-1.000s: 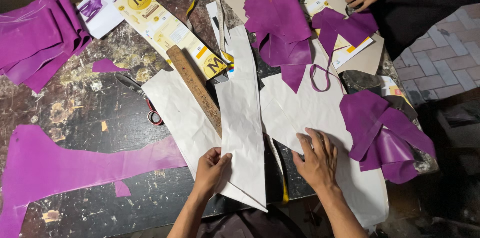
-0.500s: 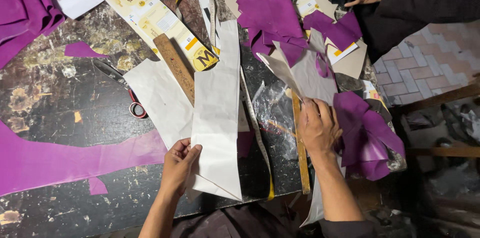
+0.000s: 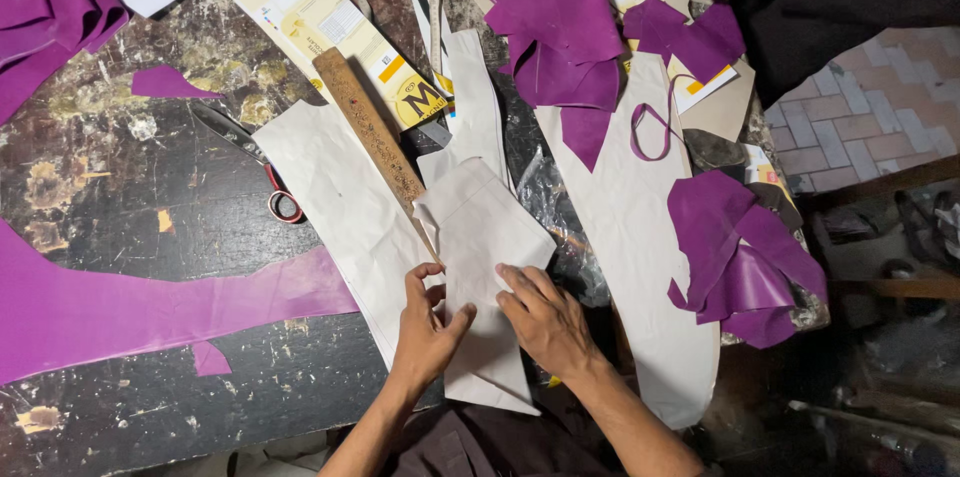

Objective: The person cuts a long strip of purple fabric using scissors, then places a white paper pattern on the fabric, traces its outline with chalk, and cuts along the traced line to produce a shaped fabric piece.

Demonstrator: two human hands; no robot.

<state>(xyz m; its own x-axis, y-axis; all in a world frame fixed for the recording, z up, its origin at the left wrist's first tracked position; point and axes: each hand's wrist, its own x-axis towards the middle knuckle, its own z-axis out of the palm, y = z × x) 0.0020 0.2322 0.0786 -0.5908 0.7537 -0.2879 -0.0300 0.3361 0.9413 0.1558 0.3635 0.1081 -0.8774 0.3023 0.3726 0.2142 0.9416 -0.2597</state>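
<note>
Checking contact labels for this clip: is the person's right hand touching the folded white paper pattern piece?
Touching. The head view shows the right hand with its fingers pressed flat on the folded white paper piece, no gap visible.

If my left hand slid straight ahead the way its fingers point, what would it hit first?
Probably the long worn wooden ruler: the left hand rests on the folded white paper pattern piece, fingers pointing up-table toward the ruler's near end.

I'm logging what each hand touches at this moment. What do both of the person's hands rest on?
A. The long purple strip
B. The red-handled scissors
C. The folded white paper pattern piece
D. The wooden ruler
C: the left hand and right hand both press on the folded white paper pattern piece.
</note>
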